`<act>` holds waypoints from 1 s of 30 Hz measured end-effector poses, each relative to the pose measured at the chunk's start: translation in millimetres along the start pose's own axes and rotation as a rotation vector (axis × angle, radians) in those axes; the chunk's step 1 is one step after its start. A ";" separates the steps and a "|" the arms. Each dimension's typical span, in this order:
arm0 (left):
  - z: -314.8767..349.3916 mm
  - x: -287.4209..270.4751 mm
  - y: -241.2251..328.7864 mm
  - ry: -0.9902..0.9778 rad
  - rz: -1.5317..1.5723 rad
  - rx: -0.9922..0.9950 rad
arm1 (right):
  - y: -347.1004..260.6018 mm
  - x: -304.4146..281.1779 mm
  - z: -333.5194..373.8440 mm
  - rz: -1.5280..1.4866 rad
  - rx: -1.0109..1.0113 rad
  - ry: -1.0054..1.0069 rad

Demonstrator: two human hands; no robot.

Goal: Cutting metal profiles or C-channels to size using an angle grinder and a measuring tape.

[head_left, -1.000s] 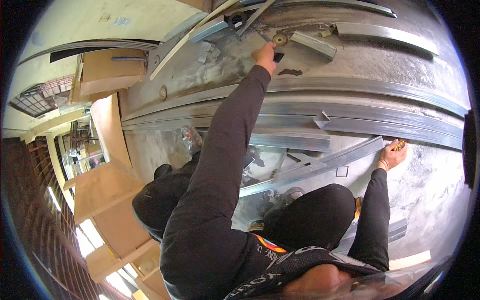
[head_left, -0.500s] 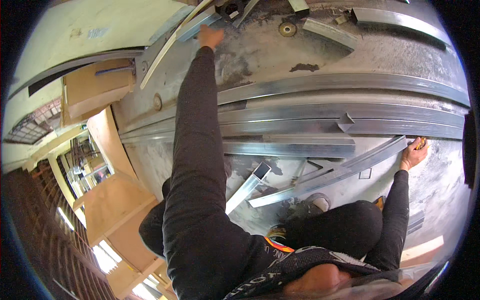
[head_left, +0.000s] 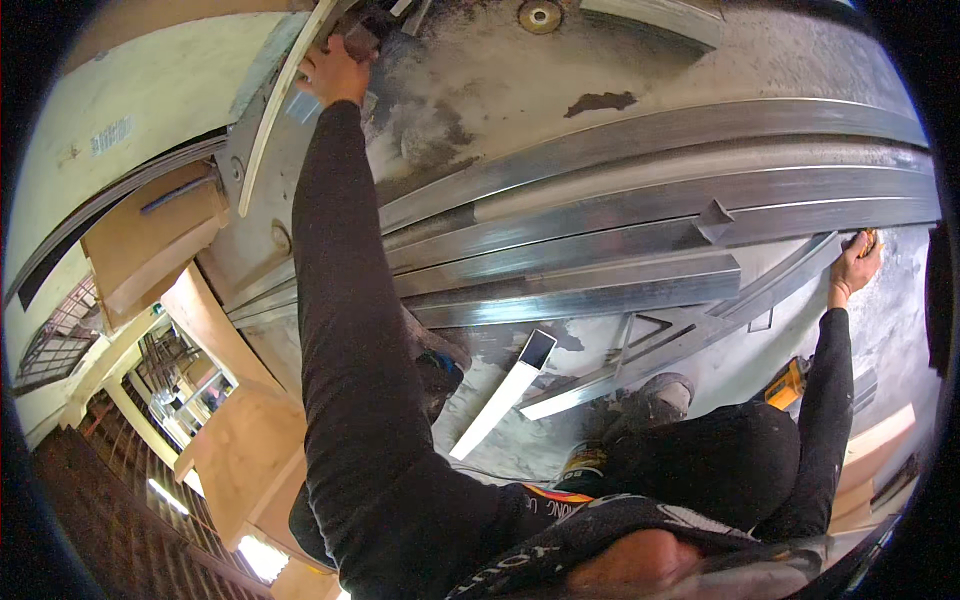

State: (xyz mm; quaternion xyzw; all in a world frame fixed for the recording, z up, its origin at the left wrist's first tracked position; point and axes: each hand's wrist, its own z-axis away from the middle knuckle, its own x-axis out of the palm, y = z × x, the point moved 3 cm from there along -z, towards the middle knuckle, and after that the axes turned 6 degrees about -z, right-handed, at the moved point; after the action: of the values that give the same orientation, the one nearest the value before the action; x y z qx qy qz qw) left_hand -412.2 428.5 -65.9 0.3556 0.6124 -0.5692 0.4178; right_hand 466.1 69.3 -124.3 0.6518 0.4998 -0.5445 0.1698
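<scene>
At the far left my left hand (head_left: pixel 338 75) is stretched out and closed on a small dark block-like piece (head_left: pixel 361 41), beside a long pale strip (head_left: pixel 285 110). A short shiny metal piece (head_left: pixel 301 106) lies under that wrist. On the right, my right hand (head_left: pixel 855 272) curls round a small yellow object (head_left: pixel 868 243), mostly hidden by the fingers. This hand rests on the floor by the end of a slanting metal channel (head_left: pixel 785 285). Long grey metal tubes (head_left: pixel 640 215) run side by side across the floor between my hands.
A short square tube (head_left: pixel 503 390) lies near my feet. By my right forearm is a yellow tool (head_left: pixel 787 383). Farther off lies a round disc (head_left: pixel 541 15). Cardboard (head_left: pixel 150 235) and wooden boards (head_left: pixel 245 425) stand at the left.
My left hand has moved farther left and away, from beside a short metal piece to the dark block-like piece. The view has shifted; my right hand keeps its hold at the channel's end.
</scene>
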 end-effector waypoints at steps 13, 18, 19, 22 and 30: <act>226.3 -194.2 18.2 0.687 1.828 -0.402 | -9.0 20.3 -15.7 -0.107 0.003 -0.022; 317.9 -228.6 38.8 0.456 2.315 -0.559 | -34.4 3.3 -12.8 -0.345 0.046 0.049; 336.7 -232.2 41.4 0.481 2.330 -0.555 | -38.7 -6.3 -15.0 -0.296 0.136 0.087; 387.8 -235.7 46.6 0.346 2.487 -0.587 | -85.7 -35.0 -3.2 -0.903 0.247 -0.129; 479.3 -312.7 51.3 0.030 2.726 -0.061 | -386.6 -330.2 62.9 -0.976 -0.711 -0.953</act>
State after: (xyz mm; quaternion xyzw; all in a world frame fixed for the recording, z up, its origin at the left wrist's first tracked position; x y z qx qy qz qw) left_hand -189.7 -30.4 198.7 0.6694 -0.2046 0.3087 0.6440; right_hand 139.2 38.1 269.0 -0.0416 0.7486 -0.5863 0.3069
